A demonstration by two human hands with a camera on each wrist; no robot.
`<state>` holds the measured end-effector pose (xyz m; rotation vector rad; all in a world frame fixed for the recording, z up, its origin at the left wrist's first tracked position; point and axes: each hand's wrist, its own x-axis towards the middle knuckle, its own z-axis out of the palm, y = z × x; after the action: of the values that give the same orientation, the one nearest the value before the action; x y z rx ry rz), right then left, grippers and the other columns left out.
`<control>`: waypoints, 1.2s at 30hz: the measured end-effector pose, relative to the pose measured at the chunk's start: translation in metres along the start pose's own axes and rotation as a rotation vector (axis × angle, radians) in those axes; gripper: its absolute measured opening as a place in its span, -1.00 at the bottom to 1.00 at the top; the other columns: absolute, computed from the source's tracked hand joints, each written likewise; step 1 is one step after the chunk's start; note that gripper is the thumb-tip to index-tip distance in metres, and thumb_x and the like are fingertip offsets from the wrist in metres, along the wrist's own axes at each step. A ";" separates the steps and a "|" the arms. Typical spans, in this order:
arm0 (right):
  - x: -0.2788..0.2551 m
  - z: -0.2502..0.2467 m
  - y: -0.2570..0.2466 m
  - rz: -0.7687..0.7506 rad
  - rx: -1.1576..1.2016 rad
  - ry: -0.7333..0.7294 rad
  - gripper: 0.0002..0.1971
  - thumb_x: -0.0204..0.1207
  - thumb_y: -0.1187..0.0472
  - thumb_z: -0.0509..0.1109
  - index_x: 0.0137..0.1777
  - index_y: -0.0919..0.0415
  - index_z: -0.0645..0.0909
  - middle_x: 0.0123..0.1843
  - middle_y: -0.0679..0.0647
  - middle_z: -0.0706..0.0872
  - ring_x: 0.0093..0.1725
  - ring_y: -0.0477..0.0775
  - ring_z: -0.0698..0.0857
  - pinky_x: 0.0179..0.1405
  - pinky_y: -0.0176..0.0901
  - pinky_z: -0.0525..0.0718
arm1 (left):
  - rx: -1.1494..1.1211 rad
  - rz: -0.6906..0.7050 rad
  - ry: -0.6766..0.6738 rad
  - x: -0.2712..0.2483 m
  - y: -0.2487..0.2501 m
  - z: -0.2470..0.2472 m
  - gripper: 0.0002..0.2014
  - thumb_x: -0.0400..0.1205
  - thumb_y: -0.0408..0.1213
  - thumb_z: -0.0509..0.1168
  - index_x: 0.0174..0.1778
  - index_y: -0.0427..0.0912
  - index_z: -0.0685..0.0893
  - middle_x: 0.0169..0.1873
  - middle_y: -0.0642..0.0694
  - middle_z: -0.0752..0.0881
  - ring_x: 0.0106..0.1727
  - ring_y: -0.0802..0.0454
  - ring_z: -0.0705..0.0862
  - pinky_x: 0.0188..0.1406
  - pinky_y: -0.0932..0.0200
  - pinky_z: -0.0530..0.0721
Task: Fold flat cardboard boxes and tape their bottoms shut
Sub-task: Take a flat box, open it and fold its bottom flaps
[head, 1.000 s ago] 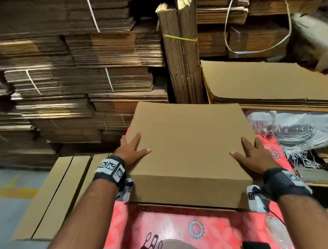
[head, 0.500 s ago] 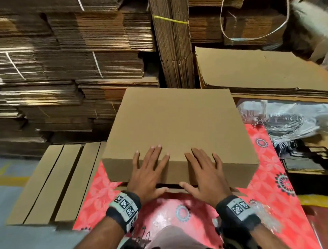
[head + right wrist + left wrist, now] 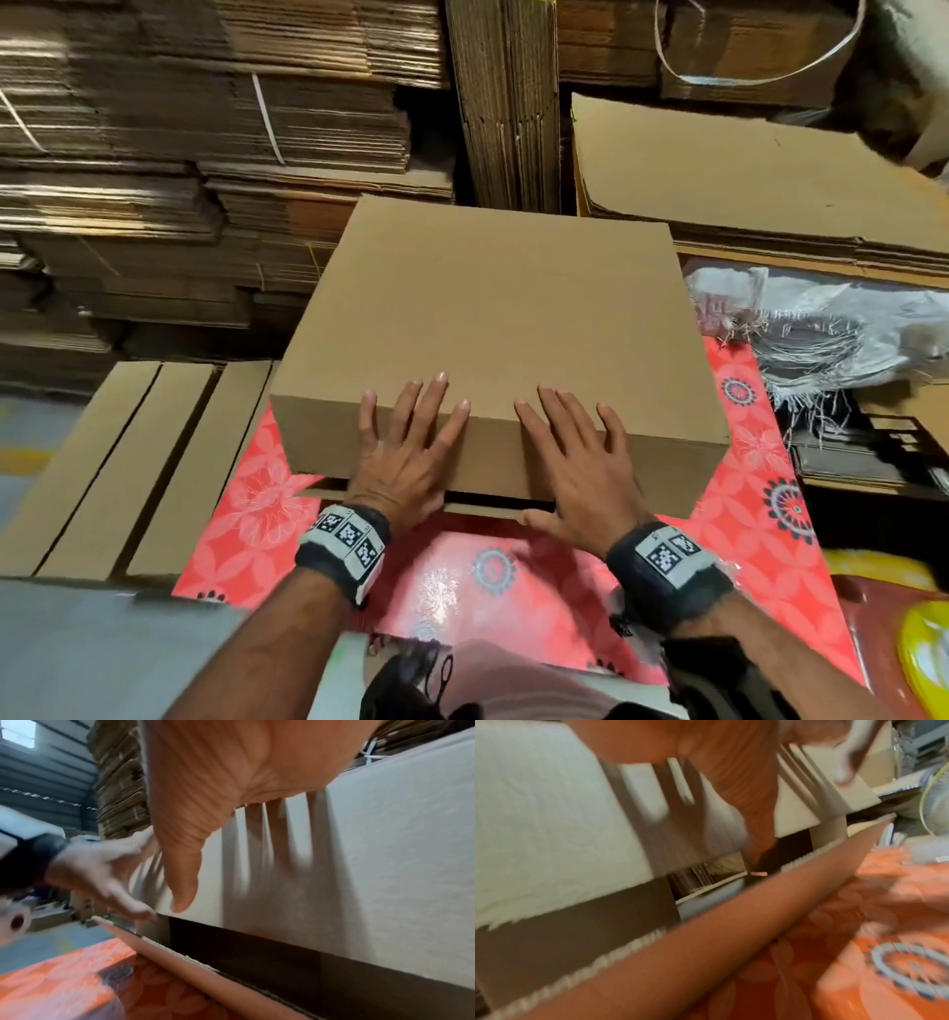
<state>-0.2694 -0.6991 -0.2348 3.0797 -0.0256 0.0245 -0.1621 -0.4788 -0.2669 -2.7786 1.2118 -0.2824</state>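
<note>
Two flat hands press smooth brown rectangular box.

Left hand on a box
Left hand presses the box; its flap juts toward 5 o'clock over the table.

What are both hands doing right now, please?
Left hand: open, fingers flat on the brown cardboard box.
Right hand: open, fingers flat on the same box.
</note>
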 end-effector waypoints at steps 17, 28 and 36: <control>-0.023 -0.134 0.059 -0.243 0.292 -0.270 -0.33 0.27 -0.24 0.23 0.46 -0.28 0.53 0.31 -0.28 0.75 0.26 -0.05 0.72 0.19 -0.01 0.68 | -0.581 -0.016 -0.298 0.004 -0.061 -0.154 -0.33 0.19 0.47 0.35 0.08 0.14 0.85 -0.01 0.33 0.83 0.04 0.36 0.76 0.18 0.22 0.68; 0.037 -0.110 0.072 0.201 0.046 0.428 -0.70 0.72 -0.20 0.21 0.29 -0.13 0.64 0.11 -0.07 0.80 0.17 0.10 0.70 0.19 0.13 0.45 | -0.186 -0.274 0.487 0.062 -0.031 -0.124 -0.50 0.63 -0.02 0.38 0.51 0.00 0.55 0.64 -0.19 0.39 0.66 -0.17 0.32 0.62 -0.33 0.17; 0.071 -0.093 0.086 0.204 0.068 0.399 -0.60 0.79 -0.13 0.05 0.51 -0.13 0.52 0.31 -0.03 0.73 0.32 0.11 0.61 0.35 0.18 0.31 | -0.061 -0.231 0.160 0.073 -0.013 -0.081 0.29 0.44 0.24 0.49 0.76 0.07 -0.40 0.71 -0.28 -0.47 0.76 -0.32 -0.35 0.71 -0.44 0.00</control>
<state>-0.2016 -0.7800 -0.1352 3.0602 -0.3241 0.6573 -0.1212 -0.5250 -0.1757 -3.0019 0.9409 -0.5036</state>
